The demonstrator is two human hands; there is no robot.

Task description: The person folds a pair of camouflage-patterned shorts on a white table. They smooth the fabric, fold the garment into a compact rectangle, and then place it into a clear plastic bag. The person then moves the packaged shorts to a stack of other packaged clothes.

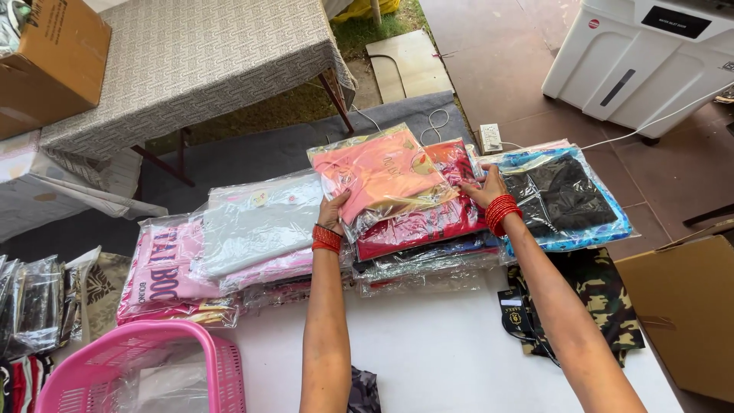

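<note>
Left hand (333,212) gripping the left edge of a pink shirt in a clear bag (380,174), right hand (485,186) pinching its right edge; the bag tilted atop the middle stack of bagged clothes (417,245) on the white worktop (428,352). Slippery plastic on plastic, so likely to slide and topple the stack or nudge the black garment pack (562,195) just beside. Pink basket (134,367) at lower left holding crumpled clear plastic. Brown box (53,61) on the far table, contents unclear. Another cardboard box (688,306) to the right, inside hidden.
</note>
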